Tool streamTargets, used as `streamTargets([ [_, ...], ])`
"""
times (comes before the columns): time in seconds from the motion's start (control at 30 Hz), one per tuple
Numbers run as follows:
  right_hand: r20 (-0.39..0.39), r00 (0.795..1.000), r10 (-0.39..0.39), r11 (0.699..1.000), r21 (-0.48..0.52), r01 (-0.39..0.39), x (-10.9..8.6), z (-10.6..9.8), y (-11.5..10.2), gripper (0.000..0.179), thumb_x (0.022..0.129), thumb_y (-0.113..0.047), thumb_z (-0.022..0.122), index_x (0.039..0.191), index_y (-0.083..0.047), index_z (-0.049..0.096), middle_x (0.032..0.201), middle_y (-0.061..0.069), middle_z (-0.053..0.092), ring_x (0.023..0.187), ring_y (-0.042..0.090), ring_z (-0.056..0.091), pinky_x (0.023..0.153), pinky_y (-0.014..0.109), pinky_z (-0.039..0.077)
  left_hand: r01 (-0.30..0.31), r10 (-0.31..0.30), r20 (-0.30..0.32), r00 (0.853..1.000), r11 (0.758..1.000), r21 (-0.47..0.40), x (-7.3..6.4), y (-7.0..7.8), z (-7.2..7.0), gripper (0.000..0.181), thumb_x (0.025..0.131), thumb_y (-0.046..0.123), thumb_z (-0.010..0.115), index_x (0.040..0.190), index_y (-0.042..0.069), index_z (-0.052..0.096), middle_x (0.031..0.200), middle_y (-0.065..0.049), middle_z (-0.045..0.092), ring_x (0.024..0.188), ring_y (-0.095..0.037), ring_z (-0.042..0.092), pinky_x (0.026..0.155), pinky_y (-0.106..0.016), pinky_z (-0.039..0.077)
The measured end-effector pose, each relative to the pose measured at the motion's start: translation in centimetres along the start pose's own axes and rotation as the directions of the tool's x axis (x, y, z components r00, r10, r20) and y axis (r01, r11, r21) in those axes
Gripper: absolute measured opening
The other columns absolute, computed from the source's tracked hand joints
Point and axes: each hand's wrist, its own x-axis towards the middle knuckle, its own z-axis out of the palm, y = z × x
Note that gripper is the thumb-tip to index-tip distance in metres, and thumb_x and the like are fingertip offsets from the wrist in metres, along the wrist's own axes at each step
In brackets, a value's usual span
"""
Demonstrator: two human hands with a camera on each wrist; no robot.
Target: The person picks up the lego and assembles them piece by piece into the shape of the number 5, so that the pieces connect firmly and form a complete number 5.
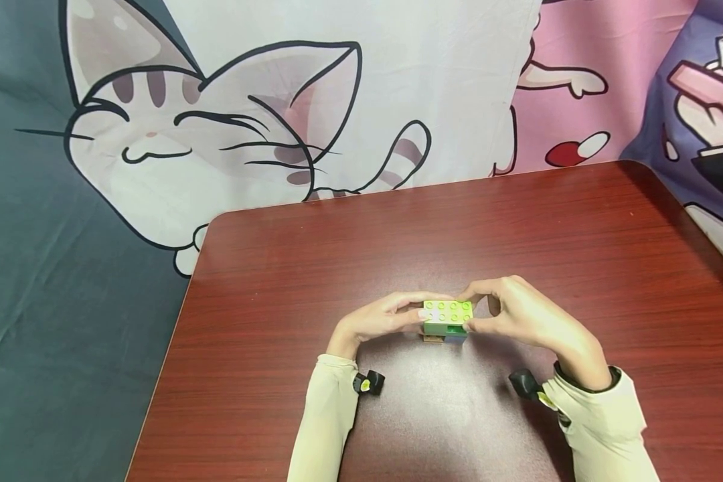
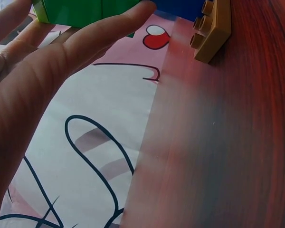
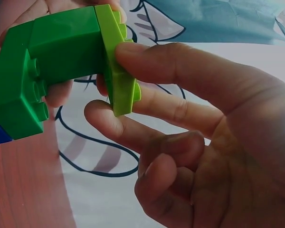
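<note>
In the head view a small stack of toy building bricks stands on the table between both hands. Its top is a flat lime-green brick [image 1: 448, 310] with two rows of studs. Below come dark green bricks [image 3: 66, 45], stepped so that one side has a gap under the lime brick. Lower still are a blue brick [image 2: 180, 7] and a tan brick [image 2: 213, 31] with bare studs. My left hand [image 1: 379, 320] grips the stack's left side, a finger along the dark green. My right hand [image 1: 527, 314] pinches the lime brick's right end between thumb and fingers.
The reddish-brown wooden table [image 1: 265, 375] has rounded far corners. Behind it hangs a cloth [image 1: 458, 80] printed with a cartoon cat. Small black cameras sit at the left wrist [image 1: 375, 382] and the right wrist [image 1: 524, 383], close above the tabletop.
</note>
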Motion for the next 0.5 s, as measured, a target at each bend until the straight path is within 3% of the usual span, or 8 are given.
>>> streamTargets([
  [0.17,0.005,1.000,0.014,1.000,-0.006,-0.014,-0.05,-0.08,0.12,0.028,0.067,-0.007,0.077,0.093,-0.018,0.070,0.062,-0.017,0.049,0.050,0.001,0.039,0.044,0.021,0.034,0.020,-0.020,-0.004,1.000,1.000,-0.020,0.04,0.01,0.09,0.041,0.099,0.003,0.038,0.139,-0.004,0.035,0.126,-0.020,0.050,0.106,-0.017,0.055,0.091,-0.043,0.044],
  [0.37,0.014,1.000,0.025,1.000,0.001,-0.025,-0.09,-0.10,0.25,0.028,0.068,-0.007,0.077,0.093,-0.017,0.070,0.061,-0.016,0.049,0.051,0.001,0.040,0.044,0.021,0.034,0.071,-0.071,-0.004,0.997,0.997,-0.042,0.06,0.07,0.20,0.042,0.099,0.008,0.038,0.140,-0.002,0.035,0.125,-0.018,0.049,0.104,-0.019,0.056,0.090,-0.055,0.040],
  [0.5,0.015,1.000,0.025,1.000,0.004,-0.025,-0.13,-0.09,0.24,0.028,0.068,-0.007,0.077,0.093,-0.017,0.070,0.061,-0.016,0.048,0.050,0.001,0.039,0.043,0.021,0.034,0.109,-0.111,-0.011,0.994,0.989,-0.101,0.04,0.24,0.38,0.045,0.098,0.012,0.040,0.141,0.001,0.034,0.125,-0.018,0.050,0.107,-0.035,0.055,0.089,-0.060,0.038],
])
